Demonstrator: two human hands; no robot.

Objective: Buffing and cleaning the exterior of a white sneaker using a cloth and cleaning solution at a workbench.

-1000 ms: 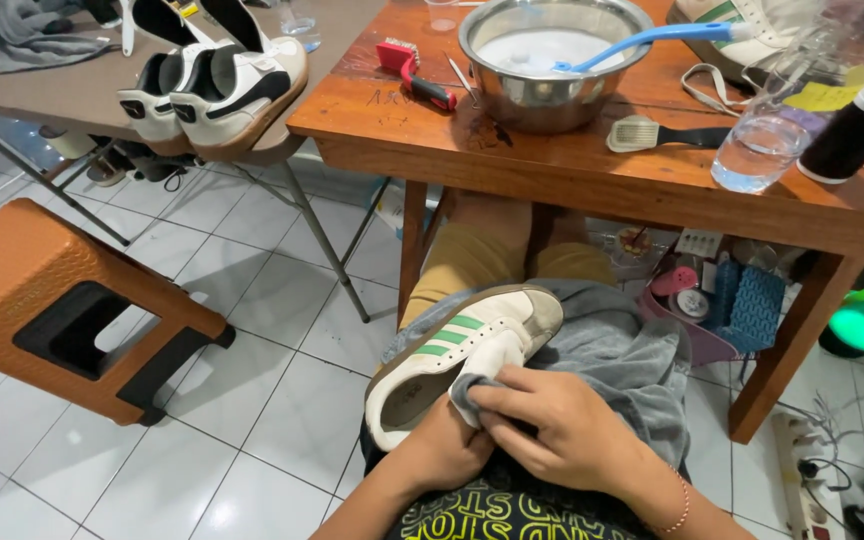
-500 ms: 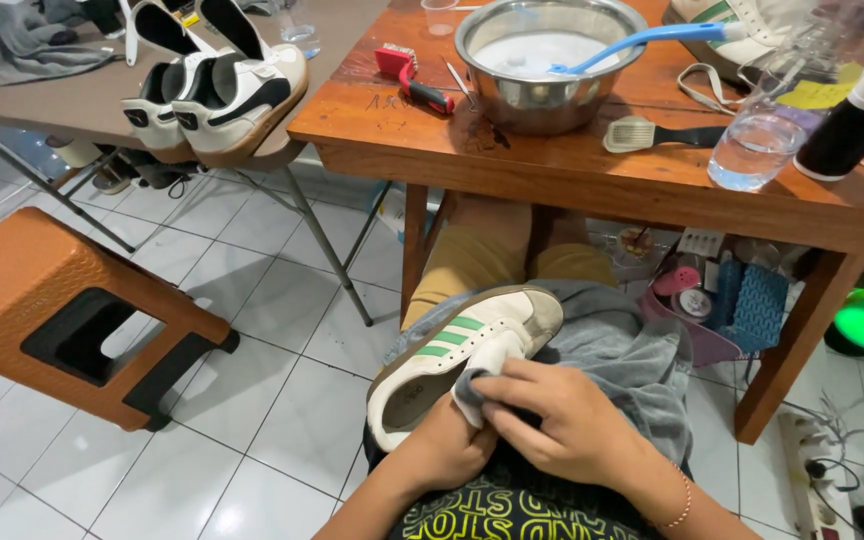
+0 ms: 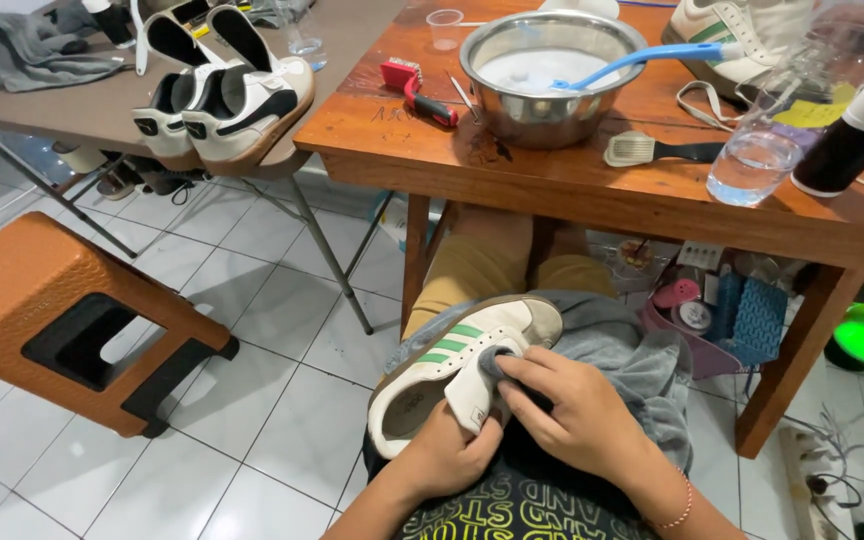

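Left grip [image 3: 452,455] under sneaker [image 3: 452,365] heel

Wooden table [image 3: 592,190] with steel bowl [image 3: 550,75], brush [image 3: 652,150], red tool [image 3: 414,85], water glass [image 3: 752,165].

White tiled floor [image 3: 252,400] — wooden table [image 3: 572,190]

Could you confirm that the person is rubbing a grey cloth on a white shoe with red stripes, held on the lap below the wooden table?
Not quite: the stripes are green, not red, as the head view shows. The right hand presses the grey cloth against the white shoe, which the left hand steadies on the lap below the wooden table.
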